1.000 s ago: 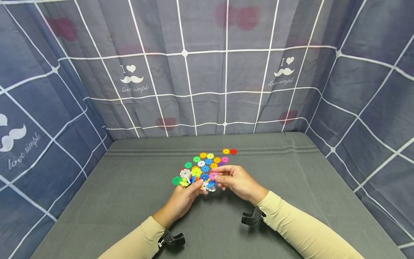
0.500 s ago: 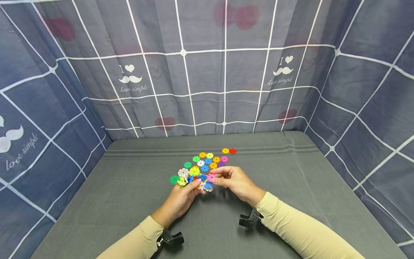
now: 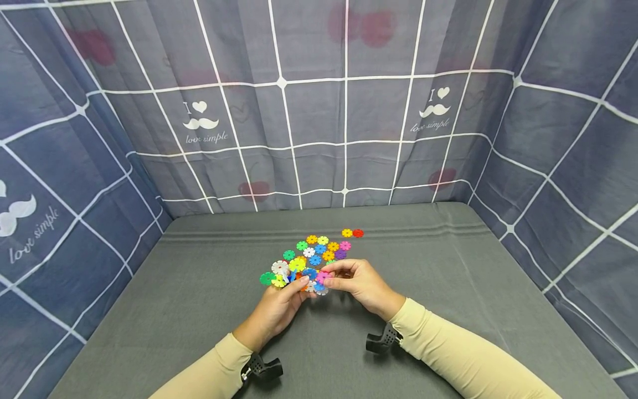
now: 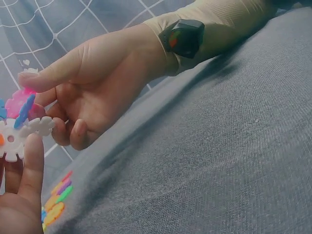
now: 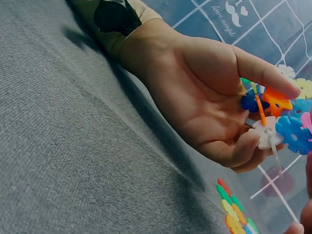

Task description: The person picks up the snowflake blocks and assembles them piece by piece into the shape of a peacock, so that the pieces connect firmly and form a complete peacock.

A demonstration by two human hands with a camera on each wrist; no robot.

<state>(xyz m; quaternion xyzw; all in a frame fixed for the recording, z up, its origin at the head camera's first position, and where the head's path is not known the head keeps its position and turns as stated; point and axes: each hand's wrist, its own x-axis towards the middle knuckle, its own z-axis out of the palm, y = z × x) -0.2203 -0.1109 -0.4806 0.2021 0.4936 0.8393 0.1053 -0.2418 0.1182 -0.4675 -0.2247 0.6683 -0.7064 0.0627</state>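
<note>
My left hand (image 3: 276,313) grips a cluster of interlocked plastic snowflake discs (image 3: 297,265), thumb in front, just above the grey cloth. Green, white, yellow, blue and orange pieces stick out of it at various angles. At the cluster's right side, my right hand (image 3: 366,288) pinches a pink snowflake disc (image 3: 323,277) between thumb and fingers. In the left wrist view, the pink disc (image 4: 19,101) sits against a blue one seen edge-on, above a white disc (image 4: 10,139). The right wrist view shows an orange disc (image 5: 275,102) by the left thumb. How far the pink disc is slotted in cannot be seen.
Behind the hands, several loose discs lie flat on the cloth, among them a purple disc (image 3: 340,254) and a green disc (image 3: 289,255). Farther back are an orange-yellow disc (image 3: 347,233) and a red disc (image 3: 358,234). A grid-patterned curtain (image 3: 319,111) surrounds the table.
The right hand and its pink disc have shifted slightly left and toward the person, against the cluster. The cluster has moved a little left with the left hand. The loose discs have stayed put.
</note>
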